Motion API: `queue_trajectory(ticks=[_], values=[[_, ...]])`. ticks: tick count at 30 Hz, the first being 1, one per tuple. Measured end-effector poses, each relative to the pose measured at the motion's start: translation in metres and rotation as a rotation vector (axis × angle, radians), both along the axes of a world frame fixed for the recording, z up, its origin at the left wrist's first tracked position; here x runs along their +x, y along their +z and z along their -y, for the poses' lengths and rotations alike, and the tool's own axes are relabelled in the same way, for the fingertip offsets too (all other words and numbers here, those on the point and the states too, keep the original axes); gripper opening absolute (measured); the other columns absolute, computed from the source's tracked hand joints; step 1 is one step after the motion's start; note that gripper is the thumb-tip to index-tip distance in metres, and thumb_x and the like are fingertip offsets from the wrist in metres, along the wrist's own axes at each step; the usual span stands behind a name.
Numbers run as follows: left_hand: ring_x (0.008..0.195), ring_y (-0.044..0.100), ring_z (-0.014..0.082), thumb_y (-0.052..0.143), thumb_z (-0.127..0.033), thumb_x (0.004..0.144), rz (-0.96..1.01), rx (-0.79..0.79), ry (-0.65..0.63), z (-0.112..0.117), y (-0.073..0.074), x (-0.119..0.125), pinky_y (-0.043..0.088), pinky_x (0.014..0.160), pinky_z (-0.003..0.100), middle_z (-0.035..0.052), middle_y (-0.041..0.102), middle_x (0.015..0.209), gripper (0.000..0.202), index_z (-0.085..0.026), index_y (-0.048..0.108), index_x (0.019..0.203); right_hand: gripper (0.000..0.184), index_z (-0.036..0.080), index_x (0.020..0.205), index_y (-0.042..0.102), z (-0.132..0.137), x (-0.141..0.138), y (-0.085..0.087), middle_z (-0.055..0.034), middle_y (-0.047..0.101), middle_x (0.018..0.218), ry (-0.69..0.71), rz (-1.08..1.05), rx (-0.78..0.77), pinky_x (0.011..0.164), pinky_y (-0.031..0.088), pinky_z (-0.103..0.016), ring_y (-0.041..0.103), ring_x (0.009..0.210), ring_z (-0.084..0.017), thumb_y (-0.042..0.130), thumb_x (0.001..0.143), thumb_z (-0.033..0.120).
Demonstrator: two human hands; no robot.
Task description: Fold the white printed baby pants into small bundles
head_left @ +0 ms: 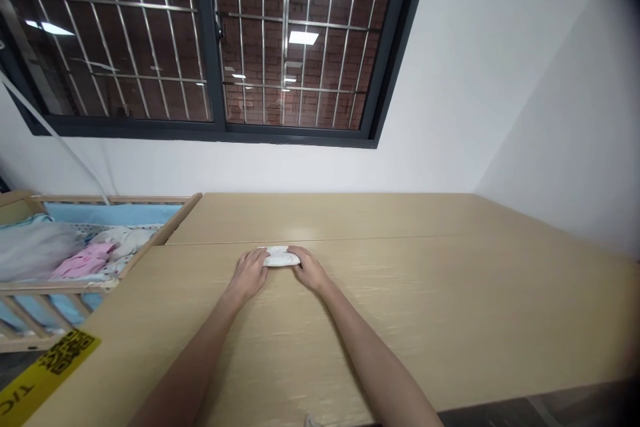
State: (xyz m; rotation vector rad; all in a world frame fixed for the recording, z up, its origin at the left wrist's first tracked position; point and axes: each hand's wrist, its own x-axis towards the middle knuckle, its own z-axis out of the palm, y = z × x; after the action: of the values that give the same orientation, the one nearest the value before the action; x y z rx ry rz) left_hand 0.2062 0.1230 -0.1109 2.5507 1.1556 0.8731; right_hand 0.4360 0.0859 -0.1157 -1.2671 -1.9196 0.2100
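A small white folded item [279, 257], perhaps a piece of cloth or a diaper, lies on the light wooden table [425, 293] near its middle seam. My left hand [249, 273] rests against its left end with fingers curled onto it. My right hand [309, 267] presses on its right end, fingers bent over the edge. Both forearms reach forward from the bottom of the view. The item's middle shows between the two hands; its ends are hidden under my fingers.
A wooden baby crib [150, 240] stands against the table's left side, holding pink clothing [83, 260], grey netting and blue bedding. A yellow label [47, 367] sticks to the table's near left corner. White walls and a barred window [215, 40] lie beyond.
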Motion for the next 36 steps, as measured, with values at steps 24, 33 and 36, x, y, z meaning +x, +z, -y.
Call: queue_trajectory(ticks=[24, 33, 36], values=[[0.104, 0.067, 0.0266, 0.048, -0.026, 0.094, 0.037, -0.404, 0.193, 0.071, 0.012, -0.01, 0.046, 0.083, 0.033, 0.0133, 0.068, 0.114, 0.029, -0.017, 0.045, 0.121, 0.054, 0.021, 0.107, 0.049, -0.034, -0.02, 0.013, 0.0078, 0.053, 0.069, -0.126, -0.402, -0.485, 0.051, 0.038, -0.022, 0.052, 0.058, -0.012, 0.084, 0.068, 0.036], [0.113, 0.06, 0.0338, 0.033, -0.048, 0.101, -0.132, -0.063, 0.238, 0.118, 0.035, -0.01, 0.046, 0.095, 0.044, 0.0197, 0.063, 0.119, 0.051, -0.011, 0.051, 0.131, 0.05, 0.015, 0.139, 0.05, 0.011, -0.035, 0.053, -0.0186, 0.055, 0.142, -0.098, -0.011, -0.199, 0.107, 0.044, -0.044, 0.054, 0.129, -0.028, 0.043, 0.103, 0.048], [0.134, 0.046, 0.0382, 0.041, -0.05, 0.096, -0.162, -0.003, 0.178, 0.139, 0.025, 0.0, 0.042, 0.108, 0.049, 0.0212, 0.052, 0.143, 0.061, -0.01, 0.049, 0.141, 0.056, 0.022, 0.152, 0.043, 0.045, -0.051, 0.077, -0.0098, 0.038, 0.16, 0.152, 0.198, -0.197, 0.122, 0.026, -0.044, 0.032, 0.148, -0.026, 0.036, 0.105, 0.052]])
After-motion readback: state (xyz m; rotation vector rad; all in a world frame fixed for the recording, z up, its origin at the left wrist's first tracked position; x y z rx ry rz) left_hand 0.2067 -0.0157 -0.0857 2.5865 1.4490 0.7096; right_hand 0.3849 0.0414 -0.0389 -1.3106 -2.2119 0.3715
